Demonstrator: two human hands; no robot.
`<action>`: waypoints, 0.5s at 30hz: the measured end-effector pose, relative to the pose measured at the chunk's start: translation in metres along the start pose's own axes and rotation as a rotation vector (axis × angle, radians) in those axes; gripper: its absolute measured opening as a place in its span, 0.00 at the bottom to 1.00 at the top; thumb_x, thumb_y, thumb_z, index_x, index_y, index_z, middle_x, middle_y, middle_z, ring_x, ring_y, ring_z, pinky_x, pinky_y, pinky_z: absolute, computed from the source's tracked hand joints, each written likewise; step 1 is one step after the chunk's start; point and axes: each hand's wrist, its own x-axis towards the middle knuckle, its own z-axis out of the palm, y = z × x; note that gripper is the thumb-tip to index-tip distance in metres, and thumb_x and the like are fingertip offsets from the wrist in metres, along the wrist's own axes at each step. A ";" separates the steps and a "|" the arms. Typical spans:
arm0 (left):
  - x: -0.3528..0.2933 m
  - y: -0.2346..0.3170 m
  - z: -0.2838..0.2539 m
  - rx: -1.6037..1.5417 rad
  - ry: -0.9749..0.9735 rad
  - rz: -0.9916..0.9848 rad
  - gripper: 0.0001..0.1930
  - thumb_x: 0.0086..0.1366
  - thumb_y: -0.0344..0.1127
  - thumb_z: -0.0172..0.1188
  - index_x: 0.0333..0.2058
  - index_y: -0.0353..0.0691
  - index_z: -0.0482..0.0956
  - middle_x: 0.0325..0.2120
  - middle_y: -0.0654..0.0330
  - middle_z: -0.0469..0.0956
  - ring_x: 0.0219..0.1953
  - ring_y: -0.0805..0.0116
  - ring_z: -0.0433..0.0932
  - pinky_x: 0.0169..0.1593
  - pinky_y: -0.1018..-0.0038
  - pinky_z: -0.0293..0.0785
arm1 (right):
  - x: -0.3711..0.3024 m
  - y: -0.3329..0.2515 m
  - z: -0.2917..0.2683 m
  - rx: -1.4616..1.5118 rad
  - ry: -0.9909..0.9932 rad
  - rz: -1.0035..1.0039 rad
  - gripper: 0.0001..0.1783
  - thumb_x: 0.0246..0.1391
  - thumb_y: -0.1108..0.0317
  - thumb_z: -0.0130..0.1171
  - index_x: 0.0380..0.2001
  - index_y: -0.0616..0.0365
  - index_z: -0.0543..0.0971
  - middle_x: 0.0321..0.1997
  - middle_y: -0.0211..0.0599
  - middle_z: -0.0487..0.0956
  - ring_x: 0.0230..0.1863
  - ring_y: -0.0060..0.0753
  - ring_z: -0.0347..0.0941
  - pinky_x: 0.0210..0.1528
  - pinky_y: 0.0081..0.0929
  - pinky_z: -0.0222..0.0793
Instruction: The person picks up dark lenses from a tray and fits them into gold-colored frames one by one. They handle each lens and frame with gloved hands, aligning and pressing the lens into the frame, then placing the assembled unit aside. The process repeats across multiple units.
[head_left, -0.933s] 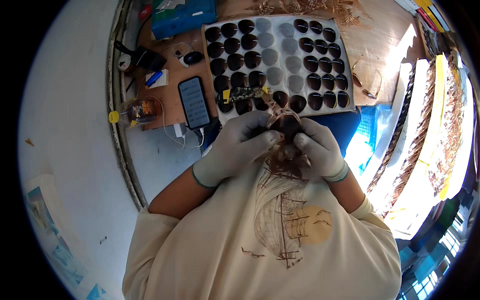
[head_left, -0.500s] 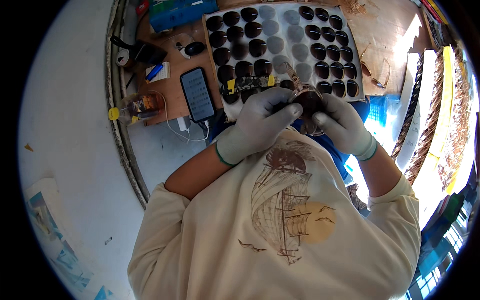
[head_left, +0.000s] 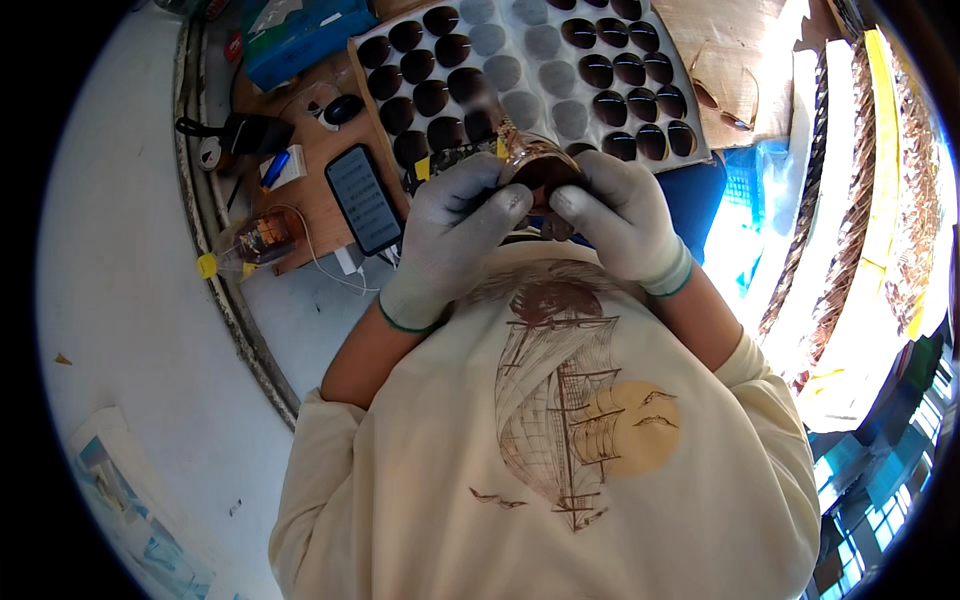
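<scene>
Both hands wear pale grey gloves with green cuffs, and between them is a pair of sunglasses [head_left: 546,170] with a brown see-through frame and dark lenses. My left hand [head_left: 455,230] is closed on one side of it, the thumb lying along the near edge. On the other side my right hand [head_left: 622,222] pinches it, with its thumb on a dark lens. One patterned temple arm sticks up and away from me. Just beyond the hands lies a tray [head_left: 640,160] with rows of dark and pale grey lenses. A black patterned strip with yellow ends [head_left: 460,157] rests on it, partly behind my left hand.
Left of the tray are a phone [head_left: 364,198], a bottle with a yellow cap [head_left: 255,243], a blue lighter-like item [head_left: 274,170] and a black case [head_left: 258,136]. Another pair of sunglasses [head_left: 735,120] lies to the right. Rows of brown temple-like parts [head_left: 850,200] stand at far right.
The sunglasses have turned between my hands and lie more level. Both hands have come closer together, and the whole view has shifted, with the tray higher in the picture.
</scene>
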 end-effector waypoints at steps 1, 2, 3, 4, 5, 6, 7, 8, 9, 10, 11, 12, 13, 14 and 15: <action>0.001 -0.001 -0.001 0.043 0.009 0.001 0.10 0.70 0.27 0.54 0.46 0.31 0.80 0.38 0.64 0.80 0.38 0.80 0.74 0.43 0.80 0.73 | 0.003 -0.001 0.002 0.081 0.011 0.034 0.15 0.65 0.63 0.60 0.32 0.67 0.79 0.21 0.31 0.76 0.23 0.18 0.71 0.27 0.20 0.68; 0.001 -0.003 -0.003 0.085 0.019 0.003 0.10 0.71 0.29 0.55 0.46 0.31 0.80 0.37 0.64 0.80 0.38 0.81 0.75 0.43 0.81 0.74 | 0.007 -0.004 0.005 0.163 0.022 0.067 0.15 0.66 0.63 0.59 0.32 0.67 0.79 0.21 0.31 0.77 0.23 0.17 0.72 0.27 0.20 0.69; 0.000 -0.004 -0.003 0.126 0.034 0.006 0.09 0.72 0.30 0.57 0.45 0.31 0.80 0.37 0.63 0.81 0.39 0.81 0.75 0.43 0.81 0.74 | 0.010 -0.005 0.005 0.245 0.028 0.100 0.16 0.67 0.63 0.58 0.31 0.67 0.79 0.21 0.31 0.77 0.23 0.17 0.73 0.27 0.19 0.69; 0.000 -0.003 0.001 0.103 0.047 0.027 0.09 0.72 0.31 0.57 0.45 0.31 0.81 0.35 0.65 0.80 0.38 0.82 0.75 0.42 0.81 0.74 | 0.012 -0.001 -0.001 0.167 -0.016 0.101 0.17 0.68 0.62 0.56 0.31 0.67 0.80 0.22 0.30 0.77 0.24 0.17 0.73 0.27 0.19 0.70; 0.001 -0.006 0.002 0.148 0.055 0.046 0.10 0.72 0.31 0.57 0.45 0.31 0.81 0.34 0.65 0.80 0.37 0.82 0.74 0.41 0.81 0.73 | 0.015 -0.001 -0.005 0.167 -0.032 0.136 0.17 0.68 0.62 0.56 0.31 0.67 0.80 0.22 0.30 0.77 0.24 0.17 0.73 0.28 0.20 0.70; 0.002 -0.009 0.000 0.196 0.066 0.065 0.10 0.72 0.32 0.58 0.45 0.31 0.81 0.34 0.65 0.80 0.36 0.82 0.74 0.40 0.82 0.73 | 0.019 -0.001 -0.008 0.170 -0.051 0.169 0.17 0.68 0.61 0.57 0.32 0.67 0.80 0.22 0.30 0.78 0.24 0.17 0.73 0.28 0.20 0.70; 0.004 -0.012 -0.002 0.243 0.078 0.084 0.10 0.72 0.33 0.58 0.45 0.31 0.81 0.33 0.66 0.80 0.35 0.82 0.73 0.40 0.82 0.72 | 0.023 -0.002 -0.010 0.173 -0.070 0.202 0.18 0.68 0.61 0.57 0.32 0.67 0.81 0.22 0.30 0.78 0.23 0.17 0.73 0.28 0.20 0.71; 0.005 -0.013 -0.002 0.198 0.116 0.061 0.11 0.72 0.33 0.59 0.45 0.31 0.81 0.32 0.66 0.79 0.34 0.83 0.73 0.39 0.82 0.72 | 0.027 -0.003 -0.013 0.142 -0.090 0.227 0.16 0.67 0.62 0.57 0.34 0.67 0.80 0.22 0.32 0.78 0.24 0.20 0.73 0.29 0.23 0.71; 0.007 -0.014 -0.003 0.151 0.159 0.039 0.11 0.72 0.34 0.59 0.45 0.31 0.82 0.31 0.67 0.79 0.33 0.83 0.72 0.38 0.82 0.71 | 0.028 0.001 -0.011 0.119 -0.101 0.152 0.15 0.66 0.62 0.58 0.35 0.67 0.80 0.22 0.33 0.78 0.24 0.22 0.73 0.30 0.24 0.71; 0.008 -0.014 -0.004 0.105 0.203 0.017 0.11 0.72 0.34 0.59 0.44 0.32 0.82 0.31 0.67 0.79 0.32 0.83 0.72 0.37 0.82 0.70 | 0.027 0.009 -0.008 0.097 -0.113 0.077 0.15 0.65 0.63 0.58 0.35 0.67 0.80 0.22 0.34 0.78 0.24 0.23 0.73 0.30 0.25 0.71; 0.011 -0.014 -0.004 0.097 0.207 0.046 0.11 0.72 0.34 0.60 0.44 0.32 0.82 0.30 0.68 0.78 0.32 0.83 0.71 0.36 0.82 0.70 | 0.027 0.013 -0.006 0.076 -0.127 0.002 0.14 0.65 0.64 0.59 0.36 0.67 0.80 0.21 0.34 0.78 0.24 0.25 0.72 0.30 0.26 0.71; 0.011 -0.013 -0.006 0.091 0.217 0.075 0.11 0.71 0.34 0.60 0.44 0.32 0.82 0.29 0.69 0.78 0.31 0.83 0.71 0.36 0.82 0.70 | 0.026 0.010 -0.004 0.064 -0.146 -0.044 0.12 0.63 0.66 0.59 0.38 0.68 0.78 0.22 0.37 0.77 0.25 0.28 0.70 0.32 0.29 0.71; 0.011 -0.012 -0.007 0.085 0.227 0.104 0.11 0.71 0.34 0.60 0.43 0.32 0.82 0.28 0.69 0.77 0.31 0.83 0.70 0.35 0.82 0.69 | 0.024 0.004 -0.005 -0.065 -0.166 -0.045 0.12 0.63 0.67 0.59 0.37 0.68 0.78 0.23 0.37 0.77 0.25 0.28 0.70 0.32 0.29 0.71; 0.008 -0.006 -0.006 0.127 0.211 0.109 0.10 0.71 0.33 0.60 0.42 0.31 0.83 0.28 0.69 0.77 0.31 0.83 0.71 0.35 0.82 0.70 | 0.024 -0.004 -0.010 -0.193 -0.184 -0.048 0.11 0.63 0.67 0.59 0.37 0.68 0.78 0.23 0.37 0.76 0.25 0.28 0.69 0.32 0.29 0.70; 0.005 -0.001 -0.007 0.163 0.181 0.124 0.10 0.71 0.32 0.60 0.42 0.31 0.83 0.29 0.68 0.77 0.31 0.83 0.71 0.35 0.82 0.70 | 0.022 -0.007 -0.011 -0.318 -0.202 -0.049 0.11 0.63 0.67 0.59 0.37 0.67 0.78 0.23 0.37 0.76 0.25 0.28 0.69 0.32 0.29 0.70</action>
